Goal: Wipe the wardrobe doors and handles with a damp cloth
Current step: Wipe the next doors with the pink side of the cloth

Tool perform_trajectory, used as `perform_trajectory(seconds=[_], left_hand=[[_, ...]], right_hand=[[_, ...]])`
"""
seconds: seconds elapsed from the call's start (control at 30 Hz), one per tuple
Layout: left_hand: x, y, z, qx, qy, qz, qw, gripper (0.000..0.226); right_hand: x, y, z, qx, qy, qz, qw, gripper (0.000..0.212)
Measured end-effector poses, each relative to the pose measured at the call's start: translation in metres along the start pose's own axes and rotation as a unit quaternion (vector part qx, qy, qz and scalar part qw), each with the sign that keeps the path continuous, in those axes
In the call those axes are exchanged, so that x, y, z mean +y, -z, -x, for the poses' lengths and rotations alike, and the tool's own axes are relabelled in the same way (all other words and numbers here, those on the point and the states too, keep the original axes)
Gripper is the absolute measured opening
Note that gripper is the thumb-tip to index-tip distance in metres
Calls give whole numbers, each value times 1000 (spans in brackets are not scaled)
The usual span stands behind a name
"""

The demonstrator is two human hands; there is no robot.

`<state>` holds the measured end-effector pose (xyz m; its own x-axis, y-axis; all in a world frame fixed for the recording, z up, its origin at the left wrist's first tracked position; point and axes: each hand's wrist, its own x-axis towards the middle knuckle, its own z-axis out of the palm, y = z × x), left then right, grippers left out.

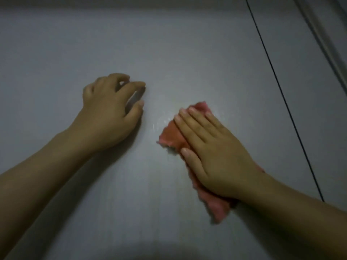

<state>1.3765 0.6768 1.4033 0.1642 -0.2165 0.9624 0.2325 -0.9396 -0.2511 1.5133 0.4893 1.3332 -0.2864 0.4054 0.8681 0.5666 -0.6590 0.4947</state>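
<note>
— Nearest the camera, what comes into view?

— Two bare forearms, reaching up from the lower corners toward a pale grey wardrobe door (169,53) that fills almost the whole view.

— And the right hand (214,152)?

— It lies flat on a pink cloth (170,135), fingers straight and together, thumb out to the side, pressing the cloth against the door. The cloth shows past the fingertips at the top and again below the wrist, so the hand covers its middle.

— Is the cloth gripped?

— No, the fingers are not curled round it; the palm just presses on it. Just left of the fingertips the door has a faint wet shine.

— The left hand (110,111)?

— Well apart from the right one, a little higher on the door. Its fingers are loosely curled, the tips touching the surface, and it holds nothing.

— Any boxes, bins, anything holding something?

— None that I can make out; only the flat door.

— Farther off?

— A thin dark gap (277,79) runs slantwise down the right side, marking the door's edge, with another grey panel (304,76) beyond it. The far upper right corner is too blurred to tell.
</note>
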Motion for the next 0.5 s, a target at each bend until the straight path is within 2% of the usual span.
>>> perform_trajectory(seconds=[0.07, 0.1, 0.23, 0.3, 0.33, 0.4, 0.47, 0.5], left_hand=[[-11, 0, 3, 2, -3, 15, 1000, 59], [-15, 0, 3, 3, -9, 24, 1000, 59], [-27, 3, -7, -3, -24, 53, 998, 56], [-30, 2, -7, -5, -36, 48, 998, 57], [-31, 1, -6, -3, -43, 43, 998, 58], [-34, -1, -3, 4, -56, 33, 998, 58], [-35, -2, -2, 6, -61, 28, 998, 59], [-36, -4, -2, 5, -64, 27, 998, 59]], right_hand=[[12, 3, 1, -15, 56, 11, 998, 58], [20, 4, -7, -2, 42, 14, 999, 58], [27, 2, -62, 19, -137, 22, 990, 62], [7, -1, -65, 22, -156, 20, 987, 63], [-7, -1, -57, 20, -132, 15, 991, 62], [-32, -5, -31, -2, -31, 7, 1000, 60], [-35, -4, -14, -33, 64, 6, 997, 58], [-26, -2, -16, -37, 80, 11, 996, 57]])
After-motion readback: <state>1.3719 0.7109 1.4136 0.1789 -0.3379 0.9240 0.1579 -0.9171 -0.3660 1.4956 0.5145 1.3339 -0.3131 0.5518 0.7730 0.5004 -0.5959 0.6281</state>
